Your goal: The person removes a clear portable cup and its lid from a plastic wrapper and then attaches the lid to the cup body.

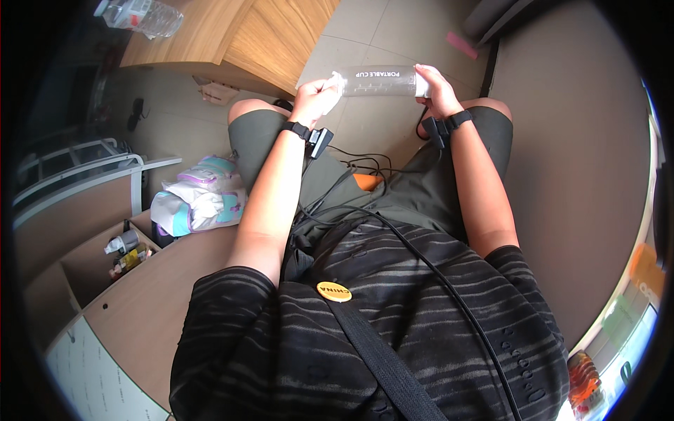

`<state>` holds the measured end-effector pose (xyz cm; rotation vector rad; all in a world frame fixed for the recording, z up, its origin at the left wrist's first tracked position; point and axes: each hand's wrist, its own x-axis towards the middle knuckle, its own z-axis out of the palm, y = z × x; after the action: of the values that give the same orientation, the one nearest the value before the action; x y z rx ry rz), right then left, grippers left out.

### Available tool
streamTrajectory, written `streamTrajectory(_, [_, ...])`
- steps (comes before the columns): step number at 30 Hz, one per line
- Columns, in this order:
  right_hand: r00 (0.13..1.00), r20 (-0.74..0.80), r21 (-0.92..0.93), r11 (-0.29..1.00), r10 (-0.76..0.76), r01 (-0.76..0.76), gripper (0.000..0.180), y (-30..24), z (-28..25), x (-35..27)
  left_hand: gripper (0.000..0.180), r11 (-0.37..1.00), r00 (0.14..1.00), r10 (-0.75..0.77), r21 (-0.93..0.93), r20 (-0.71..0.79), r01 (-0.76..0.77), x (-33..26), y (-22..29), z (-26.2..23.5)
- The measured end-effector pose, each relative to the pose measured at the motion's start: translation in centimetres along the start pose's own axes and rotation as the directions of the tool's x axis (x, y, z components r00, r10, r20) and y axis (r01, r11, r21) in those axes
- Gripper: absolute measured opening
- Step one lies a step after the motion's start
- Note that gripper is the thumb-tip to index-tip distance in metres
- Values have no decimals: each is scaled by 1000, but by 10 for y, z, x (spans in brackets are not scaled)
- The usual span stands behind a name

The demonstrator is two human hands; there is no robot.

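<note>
Pale floor tiles [365, 31] spread beneath a seated person in a dark striped shirt [365, 330] and olive shorts [414, 189], seen from the head camera. Out past the knees, both hands hold a clear plastic cup [379, 81] lying sideways in the air above the tiles. At the cup's left end, the left hand [316, 98] is closed around a white cloth [335, 83] pressed against the rim. At the cup's right end, the right hand [435, 88] wraps its fingers firmly around the white base. Black straps with small devices circle both wrists, and black cables [351, 168] trail from them down across the lap. Well left of the cup stands a wooden cabinet [210, 35] with a plastic water bottle [144, 15] on top. Below the cabinet, near the person's left knee, lie soft pastel packages [200, 196].
</note>
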<state>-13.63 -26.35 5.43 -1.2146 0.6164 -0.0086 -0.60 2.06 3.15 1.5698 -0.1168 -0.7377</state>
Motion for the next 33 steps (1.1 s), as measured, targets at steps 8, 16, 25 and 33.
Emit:
streamTrajectory(8, [997, -70, -174, 985, -31, 19, 47, -5, 0, 1, 13, 999, 990, -45, 12, 132, 43, 15, -25, -19])
streamTrajectory(16, [994, 90, -107, 993, 59, -49, 50, 1, 0, -3, 11, 992, 996, -91, -86, 22, 93, 14, -15, -14])
streamTrajectory(25, [995, -18, -295, 952, -93, 84, 61, -2, -1, 0, 17, 996, 995, -54, 70, 90, 47, 18, -27, -14])
streamTrajectory(33, [994, 99, -105, 993, -43, 53, 57, -1, 8, -9, 16, 987, 996, -46, -159, -79, 33, 13, -13, -7])
